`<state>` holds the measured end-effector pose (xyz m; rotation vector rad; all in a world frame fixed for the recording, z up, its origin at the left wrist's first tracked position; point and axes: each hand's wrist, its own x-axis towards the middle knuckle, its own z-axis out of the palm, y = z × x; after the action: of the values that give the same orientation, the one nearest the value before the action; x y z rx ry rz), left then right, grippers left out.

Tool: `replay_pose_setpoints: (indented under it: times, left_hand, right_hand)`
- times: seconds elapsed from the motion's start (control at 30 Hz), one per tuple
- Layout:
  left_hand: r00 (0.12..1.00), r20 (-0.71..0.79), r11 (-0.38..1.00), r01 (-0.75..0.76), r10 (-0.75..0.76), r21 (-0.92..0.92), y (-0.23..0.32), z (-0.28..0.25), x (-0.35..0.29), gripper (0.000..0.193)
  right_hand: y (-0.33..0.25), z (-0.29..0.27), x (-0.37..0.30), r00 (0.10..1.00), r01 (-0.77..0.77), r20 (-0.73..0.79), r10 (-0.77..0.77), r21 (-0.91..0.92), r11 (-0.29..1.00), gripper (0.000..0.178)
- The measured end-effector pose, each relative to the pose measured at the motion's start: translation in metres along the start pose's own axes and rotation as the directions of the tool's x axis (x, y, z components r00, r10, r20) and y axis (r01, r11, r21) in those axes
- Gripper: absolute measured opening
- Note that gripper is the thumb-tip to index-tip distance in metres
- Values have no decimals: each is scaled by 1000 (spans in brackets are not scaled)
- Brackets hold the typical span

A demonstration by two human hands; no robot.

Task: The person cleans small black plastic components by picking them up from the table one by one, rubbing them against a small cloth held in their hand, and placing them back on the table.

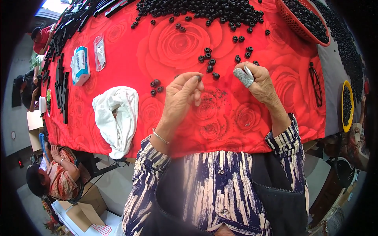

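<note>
My left hand (179, 96) is raised over the red cloth, thumb and forefinger pinching a small black round part (199, 78). To its right, my right hand (260, 84) is closed, with a speckled grey wrap (243, 77) at a fingertip or thumb. A thin pale piece (248, 73) shows against that wrap; its kind is unclear. Dark shavings (212, 98) are scattered on the cloth between and below the hands. Several loose black ring-like parts (208, 55) lie just beyond them, and a few more (156, 82) sit left of my left hand.
A large heap of black parts (201, 8) covers the far side. At the far right stands a red basket (293, 19) of them, at the right a yellow-rimmed bowl (350, 122). Leftward lie a white cloth (118, 102), tissue pack (81, 66) and black strips (63, 88). Other people sit nearby.
</note>
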<state>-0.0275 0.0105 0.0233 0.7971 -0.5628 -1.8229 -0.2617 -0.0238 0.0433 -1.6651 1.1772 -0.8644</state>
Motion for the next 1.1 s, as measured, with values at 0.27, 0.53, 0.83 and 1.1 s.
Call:
replay_pose_setpoints:
  times: [0.27,0.53,0.83,1.1]
  left_hand:
    - [990,111,993,93,-85,-68,-4,2,-7,22]
    - [962,189,976,211,-197,-60,-9,12,-16,26]
    - [953,107,934,299,-283,-197,-10,10,-14,26]
    - [927,123,907,373,-354,-198,-14,14,-19,26]
  right_hand:
    - [-5,5,-5,990,131,68,-123,-146,981,13]
    - [-21,19,-13,950,308,83,-300,-113,945,13]
    - [-21,30,-15,922,381,101,-375,-52,923,28]
    - [-27,35,-22,861,508,115,-495,-206,836,42]
